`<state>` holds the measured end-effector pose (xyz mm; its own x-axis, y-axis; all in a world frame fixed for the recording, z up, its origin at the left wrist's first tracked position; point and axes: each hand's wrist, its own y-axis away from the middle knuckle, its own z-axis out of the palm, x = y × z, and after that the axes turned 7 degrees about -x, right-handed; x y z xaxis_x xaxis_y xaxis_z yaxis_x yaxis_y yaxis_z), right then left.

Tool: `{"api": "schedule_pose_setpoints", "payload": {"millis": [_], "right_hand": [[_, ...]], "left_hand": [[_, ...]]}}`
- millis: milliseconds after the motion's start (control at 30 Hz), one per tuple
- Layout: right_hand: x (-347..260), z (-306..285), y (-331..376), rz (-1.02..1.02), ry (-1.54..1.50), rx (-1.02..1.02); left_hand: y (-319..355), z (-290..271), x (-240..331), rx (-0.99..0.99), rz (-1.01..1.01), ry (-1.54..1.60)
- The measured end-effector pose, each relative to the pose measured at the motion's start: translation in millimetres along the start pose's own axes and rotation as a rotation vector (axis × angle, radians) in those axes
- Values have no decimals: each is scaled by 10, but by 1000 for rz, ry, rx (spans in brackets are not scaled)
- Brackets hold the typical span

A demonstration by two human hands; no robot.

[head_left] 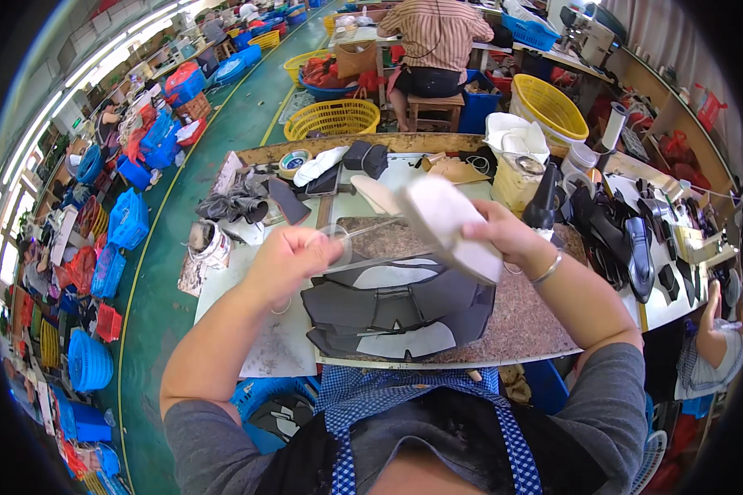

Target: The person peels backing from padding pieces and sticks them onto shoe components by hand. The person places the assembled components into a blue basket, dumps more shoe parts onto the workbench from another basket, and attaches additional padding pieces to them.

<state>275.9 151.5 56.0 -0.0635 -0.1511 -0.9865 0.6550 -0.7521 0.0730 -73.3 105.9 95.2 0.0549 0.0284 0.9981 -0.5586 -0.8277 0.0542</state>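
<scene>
My right hand (508,233) is closed round a bundle of white, sole-shaped pieces (446,216), raised tilted over the bench and blurred at its far end. Left of it, my left hand (305,250) has its fingers pinched on a thin pale band (376,228), which stretches toward the bundle. Whether the band is looped round the bundle I cannot tell. Below both hands lie overlapping dark grey shoe-upper pieces (413,304) with white patches, near the bench's front edge. A pale sole-shaped piece (373,195) rests just beyond the bundle.
A speckled board (532,326) covers part of the bench. A white tub (209,243) stands left, beside crumpled dark material (239,196). A roll of tape (295,163) lies behind. Black shoes (631,247) crowd the right side, near a dark bottle (543,198). Another person (436,37) sits ahead.
</scene>
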Motion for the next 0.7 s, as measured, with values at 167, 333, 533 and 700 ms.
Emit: {"api": "schedule_pose_setpoints", "payload": {"millis": [167, 333, 533, 700], "right_hand": [[130, 304, -430, 141, -253, 201], [12, 494, -412, -104, 1128, 164], [196, -151, -536, -29, 1343, 330], [430, -918, -867, -17, 1206, 290]], "left_hand": [[-507, -37, -198, 316, -141, 733], [-747, -539, -20, 315, 374, 901], [-878, -1032, -135, 528, 138, -25], [-1271, -1052, -837, 220, -529, -1204]]}}
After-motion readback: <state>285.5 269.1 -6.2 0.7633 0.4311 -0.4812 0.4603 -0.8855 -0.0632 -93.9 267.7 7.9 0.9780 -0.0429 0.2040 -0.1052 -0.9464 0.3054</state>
